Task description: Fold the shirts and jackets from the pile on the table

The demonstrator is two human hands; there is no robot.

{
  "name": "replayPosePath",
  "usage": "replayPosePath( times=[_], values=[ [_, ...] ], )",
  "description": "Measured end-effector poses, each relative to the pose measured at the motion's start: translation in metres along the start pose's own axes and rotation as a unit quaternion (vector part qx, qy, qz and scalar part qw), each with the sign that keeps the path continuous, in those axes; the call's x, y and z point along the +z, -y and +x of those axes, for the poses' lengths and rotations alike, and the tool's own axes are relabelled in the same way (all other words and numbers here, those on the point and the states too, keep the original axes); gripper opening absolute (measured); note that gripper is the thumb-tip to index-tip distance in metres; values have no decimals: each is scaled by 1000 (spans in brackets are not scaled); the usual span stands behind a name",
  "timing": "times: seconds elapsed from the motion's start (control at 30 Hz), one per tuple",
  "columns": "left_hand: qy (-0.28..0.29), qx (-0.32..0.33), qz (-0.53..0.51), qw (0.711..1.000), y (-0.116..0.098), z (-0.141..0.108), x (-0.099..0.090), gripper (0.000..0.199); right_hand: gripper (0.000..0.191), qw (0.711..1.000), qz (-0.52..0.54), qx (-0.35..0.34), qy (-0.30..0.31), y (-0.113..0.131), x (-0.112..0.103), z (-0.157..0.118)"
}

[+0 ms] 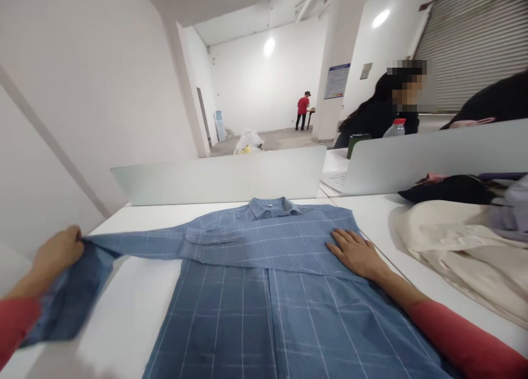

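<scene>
A blue shirt point(231, 313) with a white grid pattern lies spread on the white table, its collar point(274, 207) at the far side. One sleeve point(284, 239) is folded flat across the chest, its cuff toward the left. The other sleeve point(144, 244) stretches out to the left, where my left hand point(60, 255) is closed on its end, raised at the table's left edge. Darker cloth hangs below that hand, somewhat blurred. My right hand point(358, 255) rests flat, fingers spread, on the folded sleeve near the right shoulder.
Cream-coloured cloth point(449, 247) and a black garment point(454, 191) are heaped at the right. Low frosted partitions point(223, 175) border the table's far side. Beyond them sit a person in dark clothing point(371, 115) and a red-capped bottle point(396, 128). Another person point(303, 106) stands far back.
</scene>
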State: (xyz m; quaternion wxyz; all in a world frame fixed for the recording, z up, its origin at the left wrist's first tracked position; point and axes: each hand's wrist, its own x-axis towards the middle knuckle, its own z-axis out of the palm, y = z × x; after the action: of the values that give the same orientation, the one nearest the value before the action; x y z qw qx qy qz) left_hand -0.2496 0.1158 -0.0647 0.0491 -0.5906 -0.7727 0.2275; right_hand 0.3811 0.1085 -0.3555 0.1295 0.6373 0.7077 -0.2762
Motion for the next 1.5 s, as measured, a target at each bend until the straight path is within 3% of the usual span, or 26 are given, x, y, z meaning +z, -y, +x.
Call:
replayPosePath(
  times=[0.07,0.13,0.2,0.27,0.3,0.33,0.4,0.47,0.57,0.7,0.8,0.97,1.07,1.13,1.2,1.33,1.5],
  values=[
    [-82,-31,49,995,-44,28,-32,35,56,1000,3,2,7,1,-2,-1],
    [-157,43,69,984,-111,42,-59,34,56,1000,5,3,10,1,-5,-1],
    [-218,145,78,962,-185,40,-72,35,56,1000,5,1,7,2,-6,-1],
    [-226,288,52,929,-251,28,-71,36,55,1000,2,1,1,3,-7,-2],
    [-218,385,44,896,-277,20,-66,36,54,1000,1,2,0,3,-7,-2],
    [-208,467,40,858,-296,13,-58,35,54,1000,0,3,0,2,-7,-2],
    [-197,526,10,827,-316,2,-35,36,55,1000,3,3,1,2,-8,-3],
    [-181,469,-31,864,-312,-2,-8,36,56,1000,7,-1,3,2,-9,-3],
    [-93,352,-97,926,-280,1,34,41,55,1000,12,-2,5,3,-12,-4],
    [82,274,-148,947,-238,-5,87,53,52,1000,15,1,7,5,-12,-6],
    [137,239,-158,948,-227,-18,110,59,52,1000,13,6,26,4,-18,-5],
    [156,246,-164,942,-224,-22,116,63,48,994,15,-45,95,7,-58,14],
    [156,260,-158,940,-223,-19,118,63,51,997,16,-60,38,22,-74,26],
    [164,256,-147,941,-223,-17,120,64,54,997,11,-80,4,35,-69,27],
    [176,243,-133,945,-222,-17,122,65,55,994,-4,-105,11,44,-56,24],
    [180,241,-123,946,-220,-16,126,64,38,990,-43,-132,28,49,-36,17],
    [160,260,-123,944,-215,-13,137,61,33,990,-65,-124,3,49,-56,11]
  ],
)
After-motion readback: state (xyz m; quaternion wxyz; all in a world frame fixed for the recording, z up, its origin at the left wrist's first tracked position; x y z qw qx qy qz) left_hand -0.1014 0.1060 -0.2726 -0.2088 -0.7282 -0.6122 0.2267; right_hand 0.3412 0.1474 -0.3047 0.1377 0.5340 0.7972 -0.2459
